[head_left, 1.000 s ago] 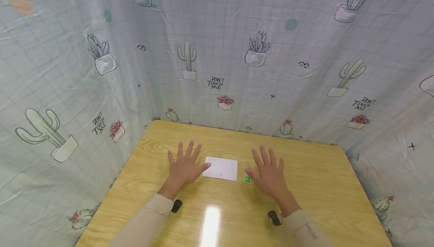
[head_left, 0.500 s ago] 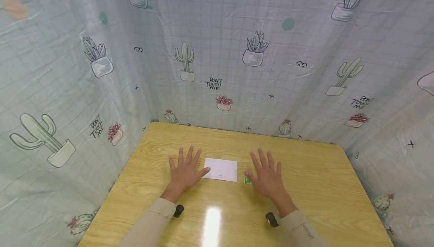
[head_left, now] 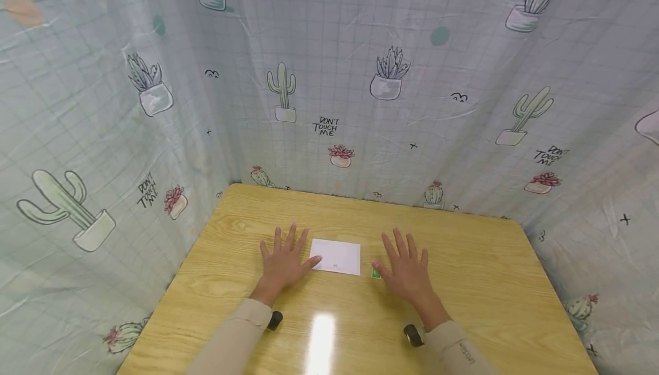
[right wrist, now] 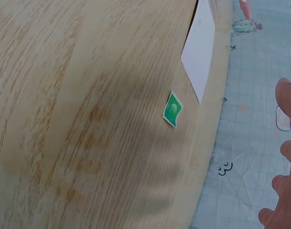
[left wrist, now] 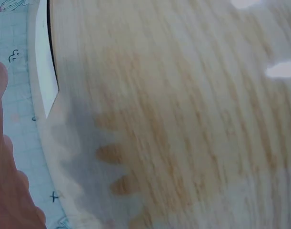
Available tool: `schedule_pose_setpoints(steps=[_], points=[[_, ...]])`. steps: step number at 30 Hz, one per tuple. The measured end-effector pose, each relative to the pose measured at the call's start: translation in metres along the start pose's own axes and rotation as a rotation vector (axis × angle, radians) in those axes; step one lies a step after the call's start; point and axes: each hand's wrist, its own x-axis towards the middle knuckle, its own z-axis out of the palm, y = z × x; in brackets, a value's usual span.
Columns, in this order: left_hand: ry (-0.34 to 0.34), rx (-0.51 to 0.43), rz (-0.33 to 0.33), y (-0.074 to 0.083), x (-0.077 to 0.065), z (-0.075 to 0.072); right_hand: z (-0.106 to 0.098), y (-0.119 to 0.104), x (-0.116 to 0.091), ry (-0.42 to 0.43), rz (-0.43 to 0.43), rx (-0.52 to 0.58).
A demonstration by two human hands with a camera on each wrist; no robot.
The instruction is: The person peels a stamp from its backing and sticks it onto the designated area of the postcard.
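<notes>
A flat white rectangle point(head_left: 342, 255), like an envelope with a small mark near its lower edge, lies on the wooden table. To its right is a small green stamp point(right wrist: 173, 109) with a white border. My left hand point(head_left: 283, 263) is raised above the table with fingers spread and holds nothing; in the head view its thumb overlaps the rectangle's left edge. My right hand point(head_left: 409, 272), also spread and raised, holds nothing. Its thumb hides part of the stamp in the head view. In the right wrist view, that hand appears apart from both items.
The light wooden table point(head_left: 479, 283) carries a bright light reflection toward its front. A curtain point(head_left: 350, 78) printed with cacti surrounds its back and sides. Dark bands point(head_left: 413, 335) show at both wrists, beside beige sleeves point(head_left: 458, 349).
My left hand has shifted slightly right and toward me. The right hand has lowered a little in view, its thumb covering more of the stamp. The white rectangle and stamp stay put.
</notes>
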Motion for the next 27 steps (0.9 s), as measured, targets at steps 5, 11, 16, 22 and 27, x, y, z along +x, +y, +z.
schedule_pose_setpoints(steps=[5, 11, 16, 22, 27], points=[[0.000, -0.006, 0.005, -0.002, 0.000, 0.003, 0.005, 0.003, -0.001, 0.010, -0.010, 0.026], [-0.024, -0.019, -0.008, -0.003, 0.000, 0.007, 0.009, 0.004, -0.001, -0.040, 0.015, 0.014], [-0.054, -0.040, -0.007, -0.002, 0.001, 0.011, 0.012, 0.006, -0.002, -0.072, 0.030, -0.005], [-0.074, -0.048, -0.008, -0.001, 0.001, 0.012, 0.014, 0.008, -0.004, -0.071, 0.032, 0.002], [-0.083, -0.052, -0.007, 0.001, 0.001, 0.013, 0.015, 0.011, -0.006, -0.081, 0.042, 0.009]])
